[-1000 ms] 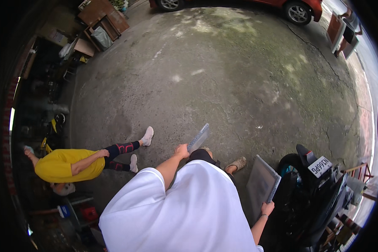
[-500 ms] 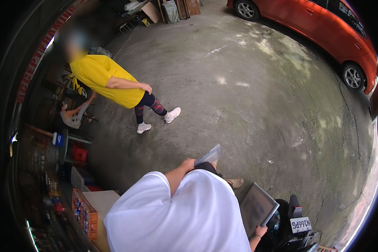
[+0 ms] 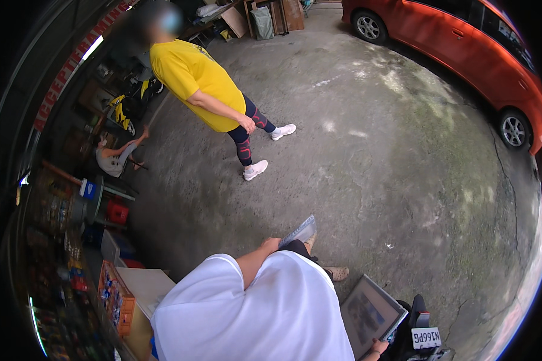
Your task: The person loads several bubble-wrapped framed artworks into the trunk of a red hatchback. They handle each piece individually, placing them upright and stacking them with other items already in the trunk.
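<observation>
My left hand (image 3: pixel 271 244) is closed on the edge of a flat, greyish panel (image 3: pixel 299 231) that looks wrapped in clear plastic. It hangs in front of my dark shorts, and the far side of its grip is hidden. Down on my right side is a picture frame (image 3: pixel 372 316) with a pale mat and a dim grey image, tilted beside my leg. My right hand (image 3: pixel 379 347) grips its lower right edge, with the fingers partly out of sight. My white shirt covers much of the lower middle.
A person in a yellow shirt (image 3: pixel 199 84) stands ahead on the left; another person (image 3: pixel 117 158) sits behind. A motorcycle (image 3: pixel 421 319) is close on my right. A red car (image 3: pixel 457 54) is parked far right. An orange crate (image 3: pixel 115 298) sits on my left. Concrete floor (image 3: pixel 355 180) stretches ahead.
The person in yellow has shifted right in the picture and changed stride. The picture frame has tilted so its image shows more clearly. Both my hands keep their holds.
</observation>
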{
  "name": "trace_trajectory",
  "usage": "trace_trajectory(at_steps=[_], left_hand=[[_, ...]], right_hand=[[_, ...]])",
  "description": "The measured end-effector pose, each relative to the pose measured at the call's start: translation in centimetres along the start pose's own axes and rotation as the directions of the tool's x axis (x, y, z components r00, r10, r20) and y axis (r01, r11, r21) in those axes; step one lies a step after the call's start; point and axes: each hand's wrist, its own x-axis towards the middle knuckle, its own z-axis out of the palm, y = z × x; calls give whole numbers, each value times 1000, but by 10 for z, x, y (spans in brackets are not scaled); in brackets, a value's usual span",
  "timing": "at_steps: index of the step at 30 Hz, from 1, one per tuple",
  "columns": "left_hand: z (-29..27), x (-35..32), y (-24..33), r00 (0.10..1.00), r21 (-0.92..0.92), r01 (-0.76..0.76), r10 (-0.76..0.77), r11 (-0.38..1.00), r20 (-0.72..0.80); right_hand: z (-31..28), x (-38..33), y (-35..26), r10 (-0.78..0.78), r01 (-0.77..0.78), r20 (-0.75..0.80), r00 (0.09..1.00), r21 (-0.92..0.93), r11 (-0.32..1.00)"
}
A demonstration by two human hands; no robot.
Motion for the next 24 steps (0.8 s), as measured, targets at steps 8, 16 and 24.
trace_trajectory(at_steps=[8,16,24], left_hand=[[-4,-2,3,999,1,28,-28,1000,-16],[-25,-1,26,995,116,62,-53,991,-80],[-33,31,65,999,212,-30,32,977,-6]], right_hand=[[-15,-14,-11,-216,214,-58,975,-36,976],[-213,-64,-180,-303,424,-518,800,131,896],[-411,-207,-319,-577,753,-813,76,-333,568]])
